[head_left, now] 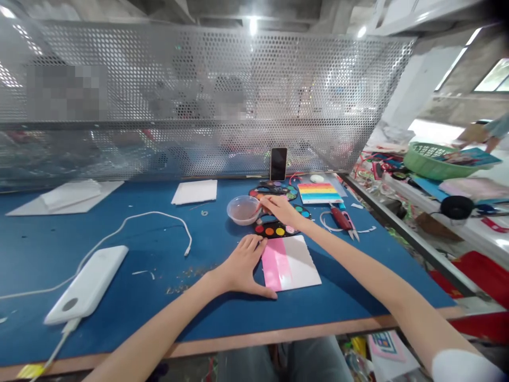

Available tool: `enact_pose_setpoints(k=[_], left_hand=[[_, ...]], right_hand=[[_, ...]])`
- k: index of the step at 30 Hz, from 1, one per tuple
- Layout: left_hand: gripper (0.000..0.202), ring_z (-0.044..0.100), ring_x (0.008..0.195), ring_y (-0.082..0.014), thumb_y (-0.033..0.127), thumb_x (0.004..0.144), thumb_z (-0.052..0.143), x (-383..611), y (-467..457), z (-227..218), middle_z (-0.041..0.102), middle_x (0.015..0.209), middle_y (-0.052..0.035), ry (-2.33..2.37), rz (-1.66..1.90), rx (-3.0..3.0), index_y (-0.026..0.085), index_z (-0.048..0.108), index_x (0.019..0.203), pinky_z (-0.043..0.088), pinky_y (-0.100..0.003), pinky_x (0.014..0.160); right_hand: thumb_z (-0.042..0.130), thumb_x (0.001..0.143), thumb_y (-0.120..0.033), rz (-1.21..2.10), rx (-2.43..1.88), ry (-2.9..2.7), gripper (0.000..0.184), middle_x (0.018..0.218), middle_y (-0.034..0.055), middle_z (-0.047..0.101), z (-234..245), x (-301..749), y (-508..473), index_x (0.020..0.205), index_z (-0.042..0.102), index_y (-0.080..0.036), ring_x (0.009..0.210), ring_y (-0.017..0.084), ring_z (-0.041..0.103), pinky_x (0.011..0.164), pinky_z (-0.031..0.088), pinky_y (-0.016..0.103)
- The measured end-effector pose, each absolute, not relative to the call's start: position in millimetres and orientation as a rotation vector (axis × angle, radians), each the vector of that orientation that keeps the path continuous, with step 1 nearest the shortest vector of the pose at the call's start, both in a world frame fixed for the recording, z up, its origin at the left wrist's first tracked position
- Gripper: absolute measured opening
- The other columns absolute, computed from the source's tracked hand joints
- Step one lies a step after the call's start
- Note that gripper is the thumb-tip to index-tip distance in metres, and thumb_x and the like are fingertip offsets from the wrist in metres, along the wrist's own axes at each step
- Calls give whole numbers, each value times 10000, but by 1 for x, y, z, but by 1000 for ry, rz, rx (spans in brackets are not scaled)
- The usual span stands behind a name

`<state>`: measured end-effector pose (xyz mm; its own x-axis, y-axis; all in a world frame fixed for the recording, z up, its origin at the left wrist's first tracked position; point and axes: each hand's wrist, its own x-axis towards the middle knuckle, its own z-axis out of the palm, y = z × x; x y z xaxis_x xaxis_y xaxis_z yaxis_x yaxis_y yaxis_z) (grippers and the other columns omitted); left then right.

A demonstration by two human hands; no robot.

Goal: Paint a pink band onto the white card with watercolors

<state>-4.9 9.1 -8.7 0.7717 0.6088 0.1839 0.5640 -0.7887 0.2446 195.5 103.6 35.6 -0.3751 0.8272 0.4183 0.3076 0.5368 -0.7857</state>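
Rests the left hand [244, 265] on a blue tabletop [27, 239], with thumb and fingers spread wide along the left edge of a pink-and-white card [291, 263], clamped on nothing. Has the card just right of that palm, lying flat and nearer to the left hand than to the right; shows no clear long axis on the near-square sheet, only a pink band running near to far. Meets, just past the far edge, a black paint palette [280, 232] stretching roughly left to right. Reaches over it with the right hand [282, 209], apart from the left, pinching what looks like a thin brush [255, 213] slanted leftward into a clear bowl [238, 221], beyond the card and to its left. Shows farther back a second palette [274, 190], a rainbow-striped card [320, 192] and an upright phone [278, 164].
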Motion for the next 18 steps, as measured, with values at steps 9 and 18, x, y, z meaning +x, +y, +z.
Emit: enact_pose_setpoints(k=[9,18], left_hand=[[1230,365,1348,-428,866,585,651,-6,10,-6,412,1432,-222,922,349,2775,125,317,1509,281,-603,1146],[1254,352,1350,-451,844,592,663,-8,19,-12,390,1441,-211,947,304,2786,154,242,1550,304,-632,1121]], right_hand=[[422,922,-700,635,-1082,-1417,637,497,-13,430,23,293,55,528,466,-201,464,106,385,485,330,270],[331,981,-646,528,-1184,-1609,613,621,30,576,-16,318,40,656,593,-197,585,144,535,588,404,279]])
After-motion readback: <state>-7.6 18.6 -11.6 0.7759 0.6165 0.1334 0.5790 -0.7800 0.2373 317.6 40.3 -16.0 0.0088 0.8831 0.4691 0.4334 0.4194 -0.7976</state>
